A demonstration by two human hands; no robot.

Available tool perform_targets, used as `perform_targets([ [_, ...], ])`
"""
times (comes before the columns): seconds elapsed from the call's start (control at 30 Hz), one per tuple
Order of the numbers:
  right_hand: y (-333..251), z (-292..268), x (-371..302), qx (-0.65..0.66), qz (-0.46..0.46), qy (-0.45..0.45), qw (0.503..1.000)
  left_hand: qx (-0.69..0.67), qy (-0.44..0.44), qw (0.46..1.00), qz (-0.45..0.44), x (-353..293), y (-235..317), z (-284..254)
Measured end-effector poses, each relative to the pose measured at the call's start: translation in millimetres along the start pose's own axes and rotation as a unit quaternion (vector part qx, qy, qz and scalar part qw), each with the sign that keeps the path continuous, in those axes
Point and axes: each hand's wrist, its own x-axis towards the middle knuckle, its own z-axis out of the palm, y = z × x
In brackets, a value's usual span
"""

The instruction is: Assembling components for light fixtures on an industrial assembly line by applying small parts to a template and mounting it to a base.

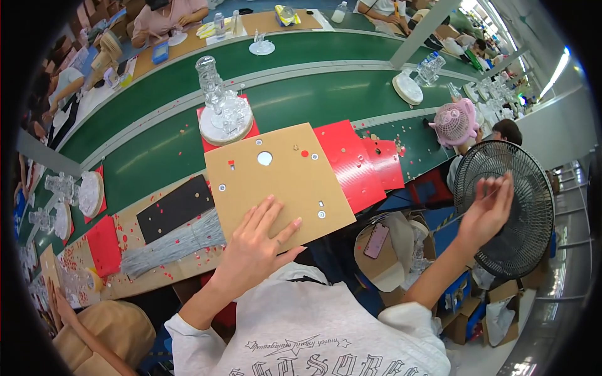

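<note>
A square tan cardboard panel (285, 188) lies tilted in front of me. It has a large round hole, smaller cut-outs and several pale round fittings near its edges. My left hand (254, 244) rests flat on its near side, fingers stretched out. Off to the right, my right hand (488, 210) is raised in front of a black fan (532, 216), away from the panel. Its fingers are bent together; anything between them is too small to make out. Glossy red sheets (351, 166) stick out from beneath the panel's right side.
Behind the panel, clear plastic parts (213, 88) stand on a white round base on the green conveyor (295, 94). At left lie a black sheet (175, 207) and a bundle of grey wire strands (175, 245). A phone (376, 241) lies lower right. Co-workers sit around.
</note>
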Motion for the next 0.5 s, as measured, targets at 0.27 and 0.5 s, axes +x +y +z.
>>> perform_targets([
  [0.27, 30.4, 96.6, -82.4, -0.231, -0.01, -0.605, 0.762, 0.002, 0.033, 0.999, -0.02, -3.5, 3.3, 15.5],
  [0.5, 60.9, 84.2, -95.5, -0.219, -0.165, -0.693, 0.667, 0.016, -0.06, 0.998, -0.025, 5.1, 10.3, 0.4],
])
